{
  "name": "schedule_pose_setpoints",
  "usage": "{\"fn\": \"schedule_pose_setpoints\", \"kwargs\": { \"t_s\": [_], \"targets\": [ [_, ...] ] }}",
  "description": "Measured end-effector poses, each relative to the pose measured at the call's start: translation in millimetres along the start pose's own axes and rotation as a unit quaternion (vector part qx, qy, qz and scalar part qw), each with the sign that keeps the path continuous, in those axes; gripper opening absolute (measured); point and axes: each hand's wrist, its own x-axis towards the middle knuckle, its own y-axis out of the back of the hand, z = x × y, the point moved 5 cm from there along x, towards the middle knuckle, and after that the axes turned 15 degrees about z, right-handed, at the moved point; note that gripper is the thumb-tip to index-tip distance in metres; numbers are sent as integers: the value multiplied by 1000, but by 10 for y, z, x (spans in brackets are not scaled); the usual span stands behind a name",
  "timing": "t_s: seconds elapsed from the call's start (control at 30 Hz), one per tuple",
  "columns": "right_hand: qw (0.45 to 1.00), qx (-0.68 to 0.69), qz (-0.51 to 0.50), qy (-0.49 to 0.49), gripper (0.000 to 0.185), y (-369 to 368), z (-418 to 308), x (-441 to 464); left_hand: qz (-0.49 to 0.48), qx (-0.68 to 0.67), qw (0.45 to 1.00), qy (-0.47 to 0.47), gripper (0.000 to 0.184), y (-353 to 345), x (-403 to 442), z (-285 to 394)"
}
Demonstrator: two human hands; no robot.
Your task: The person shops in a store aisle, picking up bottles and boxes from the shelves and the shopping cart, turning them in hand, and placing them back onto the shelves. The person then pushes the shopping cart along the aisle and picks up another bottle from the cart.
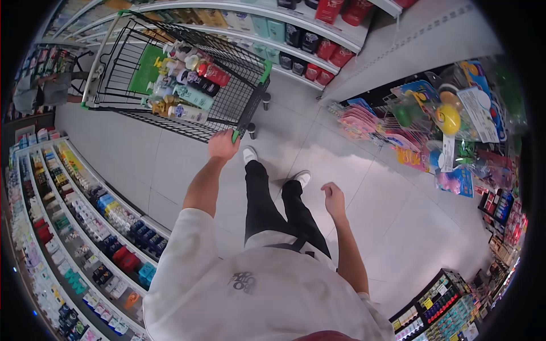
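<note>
My left hand (223,145) is closed around the near end of a black wire shopping cart (187,132), at its green corner piece. Inside the cart, pump bottles and other bottles lie in a heap, among them a red bottle (215,74), a black one (202,84) and a pale teal one (193,98). A green panel (147,69) shows at the cart's far side. Away from the cart, my right hand (334,200) hangs over the floor with its fingers loosely curled in and nothing visible in them.
Shelves of bottles (310,42) run behind the cart. Packaged toys (446,116) hang on a display to the right. A long shelf unit (96,210) fills the left side. Another person (34,94) stands at the far left. Grey tiles (364,221) cover the floor.
</note>
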Motion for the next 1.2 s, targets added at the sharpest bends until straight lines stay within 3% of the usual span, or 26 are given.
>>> {"fn": "schedule_pose_setpoints", "kwargs": {
  "t_s": [0.17,0.23,0.43,0.5,0.57,0.63,0.67,0.87,0.93,0.97,1.03,1.1,1.17,1.2],
  "targets": [
    [997,-26,-52,45,12,-684,-837,928,20,-15,1000,1,19,-61,122,-11],
    [995,26,-15,98,15,-1134,-1154,1245,30,-26,999,-6,19,-94,174,-4],
    [988,70,13,-140,51,-2631,-1501,1872,13,-37,999,-7,20,-138,343,1],
    [987,42,93,-124,48,-2895,-1787,1941,-5,-36,999,-13,20,-135,379,-1],
    [980,9,165,-112,46,-2987,-1950,1998,-11,-41,999,-18,20,-156,381,-5],
    [964,16,173,-199,27,-3037,-2049,2032,-20,-42,999,-21,19,-179,409,-3],
    [964,6,193,-185,20,-2971,-2126,2014,-37,-49,998,-8,19,-178,415,-7],
    [967,-39,198,-153,20,-2978,-2180,2109,-91,-94,991,8,26,-226,522,-116],
    [967,-57,193,-159,19,-2968,-2215,2182,-166,-143,976,-7,28,-209,534,-130],
    [967,-78,175,-169,19,-2986,-2193,2188,-160,-147,976,-13,28,-162,570,-197],
    [961,-76,220,-149,15,-2992,-2205,2211,-80,-314,936,-135,28,80,722,-385],
    [961,-85,223,-142,16,-2978,-2219,2232,-79,-270,945,-165,30,344,985,-751],
    [962,-71,221,-144,16,-3005,-2175,2279,-28,-232,960,-154,29,480,1298,-1289],
    [963,-56,218,-150,17,-3029,-2166,2298,-54,-178,974,-130,26,540,1443,-1538]
  ]
}}
